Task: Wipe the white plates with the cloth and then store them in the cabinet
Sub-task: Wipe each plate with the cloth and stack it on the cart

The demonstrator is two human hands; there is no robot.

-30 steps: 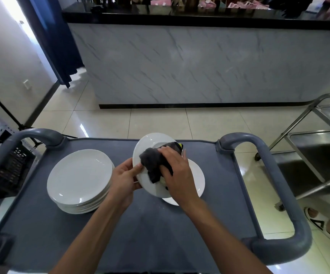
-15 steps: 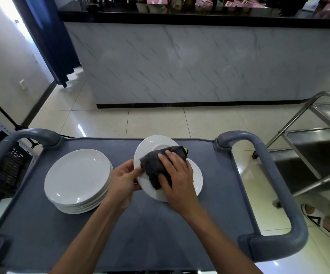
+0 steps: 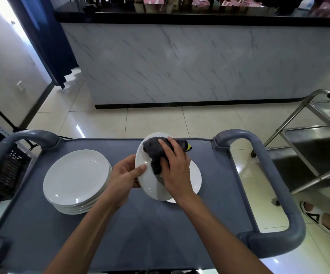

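My left hand grips the left rim of a white plate, which is tilted up above the grey cart top. My right hand presses a dark grey cloth with a yellow tag against the plate's face. Another white plate lies flat on the cart under the tilted one, mostly hidden. A stack of several white plates sits on the cart's left side.
The cart has grey loop handles on the left and right. A steel trolley stands on the tiled floor to the right, with a sandalled foot near it. A marble counter is ahead, a black crate at left.
My right hand and the cloth have slid up towards the plate's far rim. The held plate is tilted a little more; my left hand keeps its grip.
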